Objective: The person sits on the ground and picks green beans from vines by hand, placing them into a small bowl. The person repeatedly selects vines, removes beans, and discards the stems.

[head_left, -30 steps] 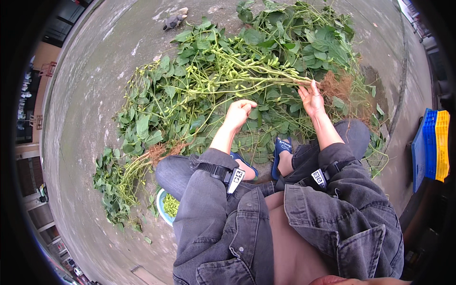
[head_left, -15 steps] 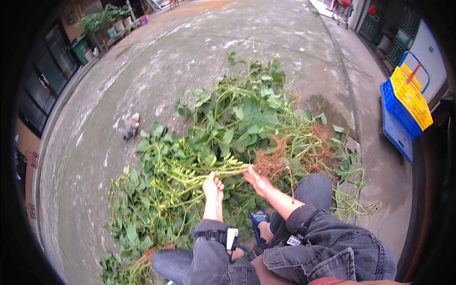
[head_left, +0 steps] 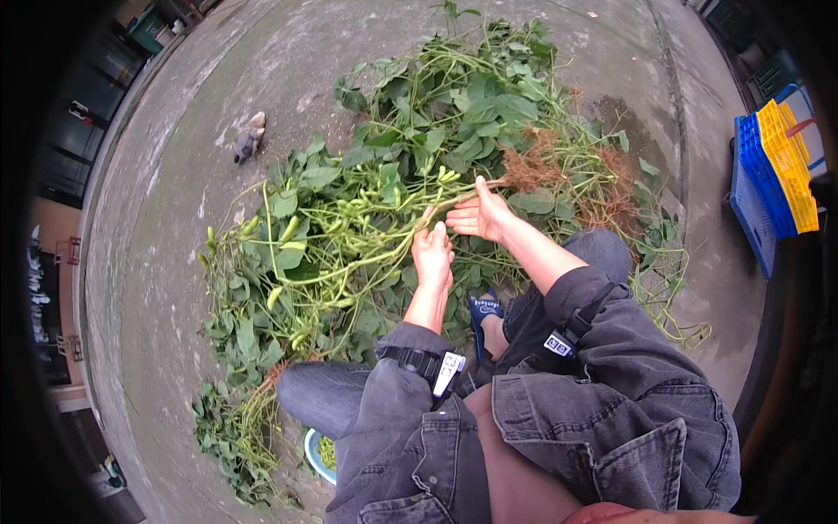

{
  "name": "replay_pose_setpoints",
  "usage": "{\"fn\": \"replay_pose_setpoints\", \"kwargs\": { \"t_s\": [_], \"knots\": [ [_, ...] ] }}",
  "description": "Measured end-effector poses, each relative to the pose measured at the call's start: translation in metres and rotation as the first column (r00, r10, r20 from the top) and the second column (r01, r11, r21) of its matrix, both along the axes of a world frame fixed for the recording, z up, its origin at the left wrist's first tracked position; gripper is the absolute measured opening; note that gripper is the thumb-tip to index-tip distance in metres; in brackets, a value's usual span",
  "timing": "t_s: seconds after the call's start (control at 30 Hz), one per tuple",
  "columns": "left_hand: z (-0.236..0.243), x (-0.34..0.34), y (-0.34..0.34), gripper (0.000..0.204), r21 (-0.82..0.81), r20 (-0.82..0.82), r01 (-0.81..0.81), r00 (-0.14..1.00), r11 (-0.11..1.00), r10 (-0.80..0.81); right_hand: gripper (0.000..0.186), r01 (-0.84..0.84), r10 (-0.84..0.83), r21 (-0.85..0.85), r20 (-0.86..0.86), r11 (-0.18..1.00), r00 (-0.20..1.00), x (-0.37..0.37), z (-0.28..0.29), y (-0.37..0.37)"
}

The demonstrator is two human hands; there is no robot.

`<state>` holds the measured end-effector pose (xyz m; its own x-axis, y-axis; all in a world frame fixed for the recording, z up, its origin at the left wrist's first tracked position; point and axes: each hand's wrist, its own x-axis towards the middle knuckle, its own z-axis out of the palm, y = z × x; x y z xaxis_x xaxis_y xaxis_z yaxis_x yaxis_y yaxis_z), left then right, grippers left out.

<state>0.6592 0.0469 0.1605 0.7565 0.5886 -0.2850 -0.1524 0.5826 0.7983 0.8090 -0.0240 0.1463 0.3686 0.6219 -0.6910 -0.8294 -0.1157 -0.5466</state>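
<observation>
A green soybean plant (head_left: 375, 264) with plump pods along its stems lies crosswise in front of me, its brown roots (head_left: 534, 166) to the right. My left hand (head_left: 433, 256) is closed on its stems, fingers curled in. Closer to the roots, my right hand (head_left: 485, 216) holds the stem between its thumb and fairly straight fingers. Under and around it spreads a heap of leafy plants (head_left: 493, 105). Beside my left knee, partly hidden by my leg and sleeve, a light blue basin (head_left: 311, 452) contains green pods.
More uprooted plants (head_left: 249, 437) lie at lower left. On the concrete floor (head_left: 201, 201) sits a small greyish object (head_left: 248, 141). At right, yellow crates (head_left: 784, 162) and a blue crate (head_left: 758, 175) stand on a blue cart (head_left: 751, 214). My slippered foot (head_left: 485, 313) is between the plants and me.
My view has tipped downward, bringing the basin into sight. Both hands have come closer together on the plant, the left one sliding along the stems toward the roots.
</observation>
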Motion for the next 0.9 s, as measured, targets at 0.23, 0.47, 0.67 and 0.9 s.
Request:
{"fn": "replay_pose_setpoints", "kwargs": {
  "t_s": [0.23,0.47,0.67,0.9],
  "knots": [
    [-0.01,-0.021,-0.001,0.051,-0.199,-0.024,0.055,0.998,0.978,-0.061,0.046,0.242,-0.178,0.201,-0.291,0.949,0.94,-0.03,-0.006,0.001],
    [0.029,-0.05,0.023,0.017,0.211,-0.535,0.399,0.811,0.892,-0.237,0.035,0.22,-0.196,0.217,-0.128,0.951,0.972,-0.043,-0.017,0.002],
    [0.079,-0.014,0.068,0.035,0.763,-0.646,0.619,0.724,0.186,0.24,0.036,-0.051,-0.047,0.419,0.219,0.906,0.975,-0.055,-0.013,0.003],
    [0.049,-0.012,0.079,0.017,0.573,-0.651,0.566,0.754,0.593,-0.091,0.031,-0.151,-0.025,0.445,0.366,0.883,0.93,-0.059,0.004,0.001]
  ]
}}
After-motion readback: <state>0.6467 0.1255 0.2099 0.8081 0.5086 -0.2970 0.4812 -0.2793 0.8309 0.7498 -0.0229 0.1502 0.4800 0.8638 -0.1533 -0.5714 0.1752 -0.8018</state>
